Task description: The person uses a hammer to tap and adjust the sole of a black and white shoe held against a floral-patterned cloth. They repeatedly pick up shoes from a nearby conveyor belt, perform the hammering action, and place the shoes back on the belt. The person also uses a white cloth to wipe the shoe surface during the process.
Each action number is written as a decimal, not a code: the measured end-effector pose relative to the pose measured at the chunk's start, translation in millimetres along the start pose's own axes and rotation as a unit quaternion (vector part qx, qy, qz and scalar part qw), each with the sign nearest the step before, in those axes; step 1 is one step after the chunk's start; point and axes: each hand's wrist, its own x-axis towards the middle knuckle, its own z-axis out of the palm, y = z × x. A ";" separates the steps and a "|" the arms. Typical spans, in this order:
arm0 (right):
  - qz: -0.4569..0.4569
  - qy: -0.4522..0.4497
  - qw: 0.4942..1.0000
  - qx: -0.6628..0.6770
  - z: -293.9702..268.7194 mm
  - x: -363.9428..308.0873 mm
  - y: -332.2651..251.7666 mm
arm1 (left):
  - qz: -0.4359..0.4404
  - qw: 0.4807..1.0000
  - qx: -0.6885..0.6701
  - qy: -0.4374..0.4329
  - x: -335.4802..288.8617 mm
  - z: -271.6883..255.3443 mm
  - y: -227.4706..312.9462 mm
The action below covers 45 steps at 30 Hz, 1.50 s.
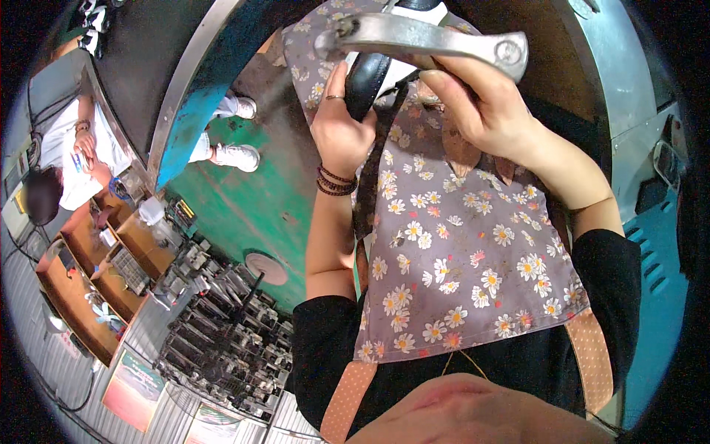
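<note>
My left hand (342, 132) is closed around a black-and-white shoe (364, 85) near the top centre, with fingers along its side and the thumb at its lower end. Just right of it, my right hand (484, 103) is shut on a silver metal crank arm (436, 38). The crank arm crosses above the shoe, one rounded end past my knuckles. Its left end is smeared by motion, and some of my right fingers are hidden behind it. A grey daisy-print apron (466, 251) covers my front below both hands.
Curved metal-edged benches flank me, one with a blue side (181, 111) on the left. A person (85, 155) in white sits at the far left. Wooden shelves (89, 259) hold small items, beside a rack of dark metal parts (222, 333) and a round stool (266, 268).
</note>
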 end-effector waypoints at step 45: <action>0.042 -0.187 0.978 -0.078 0.0 -21.1 15.5 | -0.072 0.985 -0.122 -0.104 5.1 -10.5 -9.0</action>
